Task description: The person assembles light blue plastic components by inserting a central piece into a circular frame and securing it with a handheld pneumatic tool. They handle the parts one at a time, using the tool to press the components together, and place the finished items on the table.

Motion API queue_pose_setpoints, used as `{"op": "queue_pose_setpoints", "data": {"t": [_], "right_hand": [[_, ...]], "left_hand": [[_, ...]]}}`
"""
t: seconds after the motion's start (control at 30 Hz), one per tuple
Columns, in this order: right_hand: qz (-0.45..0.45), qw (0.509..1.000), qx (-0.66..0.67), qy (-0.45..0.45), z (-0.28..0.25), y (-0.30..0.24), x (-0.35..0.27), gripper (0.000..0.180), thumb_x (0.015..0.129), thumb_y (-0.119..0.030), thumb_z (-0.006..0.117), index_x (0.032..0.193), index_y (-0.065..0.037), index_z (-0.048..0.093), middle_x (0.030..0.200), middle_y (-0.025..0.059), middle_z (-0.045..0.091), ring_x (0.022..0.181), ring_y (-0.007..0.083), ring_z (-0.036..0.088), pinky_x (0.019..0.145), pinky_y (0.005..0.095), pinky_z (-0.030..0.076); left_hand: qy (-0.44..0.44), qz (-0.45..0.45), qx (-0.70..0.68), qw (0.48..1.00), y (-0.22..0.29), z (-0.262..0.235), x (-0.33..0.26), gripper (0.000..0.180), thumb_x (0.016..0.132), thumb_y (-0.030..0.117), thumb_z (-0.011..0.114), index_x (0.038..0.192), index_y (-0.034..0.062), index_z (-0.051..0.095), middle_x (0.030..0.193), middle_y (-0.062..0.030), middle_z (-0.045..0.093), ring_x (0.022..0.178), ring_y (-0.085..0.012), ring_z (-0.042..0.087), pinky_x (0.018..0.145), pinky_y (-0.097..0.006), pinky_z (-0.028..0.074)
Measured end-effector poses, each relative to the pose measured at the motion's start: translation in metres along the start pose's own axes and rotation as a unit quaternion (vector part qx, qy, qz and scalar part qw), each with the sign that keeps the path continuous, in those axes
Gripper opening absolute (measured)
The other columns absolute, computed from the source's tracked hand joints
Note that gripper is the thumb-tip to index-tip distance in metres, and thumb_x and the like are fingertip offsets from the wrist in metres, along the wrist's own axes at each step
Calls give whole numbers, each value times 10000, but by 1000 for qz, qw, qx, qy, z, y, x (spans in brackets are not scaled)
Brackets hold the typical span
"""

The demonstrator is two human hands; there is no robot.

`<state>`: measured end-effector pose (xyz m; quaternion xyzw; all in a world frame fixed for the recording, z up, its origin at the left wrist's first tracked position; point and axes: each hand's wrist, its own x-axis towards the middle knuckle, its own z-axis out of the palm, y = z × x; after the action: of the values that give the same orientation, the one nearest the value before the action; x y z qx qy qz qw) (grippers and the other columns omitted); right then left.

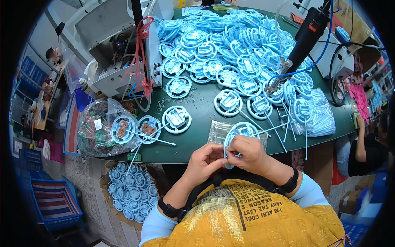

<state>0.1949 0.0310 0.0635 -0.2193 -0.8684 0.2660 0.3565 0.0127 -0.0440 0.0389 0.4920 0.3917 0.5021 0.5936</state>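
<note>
- Pale blue round plastic frame (235,136), ring-shaped with a raised middle piece, sits between my two hands at the near edge of the table, just in front of my chest.
- My left hand (204,158) is closed on the frame's lower left rim, fingers curled, thumb pressing from the side.
- My right hand (248,152) grips the frame from the right, fingers wrapped over its lower half; the upper arc of the ring shows above my knuckles.
- Directly under the frame lies a clear plastic bag (218,131), flat on the dark green tabletop (197,105).
- Left of my hands: two blue frames fitted with small brown circuit boards (123,129), thin white rods sticking out of them, touching a bulging clear bag of brown parts (96,131).
- Farther back, a big heap of the same blue frames (230,37) covers most of the table.
- A black powered screwdriver (302,41) hangs tilted over the right side of the heap, blue cable attached.
- Grey metal machine (119,53) at back left, red ribbon tied on its post.
- Cardboard box of blue frames (131,191) on the floor, lower left.
</note>
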Motion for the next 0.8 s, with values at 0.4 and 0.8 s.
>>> {"op": "queue_pose_setpoints", "data": {"t": [0.4,0.8], "right_hand": [[166,985,8,-47,-28,8,7,335,833,-252,738,1032,-18,602,793,172,654,693,307,661,582,379,500],[37,994,-103,25,-10,-4,4,207,786,-128,757,855,-45,581,617,97,580,521,270,609,461,372,457]], "left_hand": [[134,-6,-27,991,-4,5,7,241,950,34,574,1175,-51,576,1032,-87,658,846,-110,640,689,-254,577],[177,45,-9,983,-3,3,10,158,949,43,560,1073,-50,593,986,-89,654,864,-122,637,749,-280,587]]}}
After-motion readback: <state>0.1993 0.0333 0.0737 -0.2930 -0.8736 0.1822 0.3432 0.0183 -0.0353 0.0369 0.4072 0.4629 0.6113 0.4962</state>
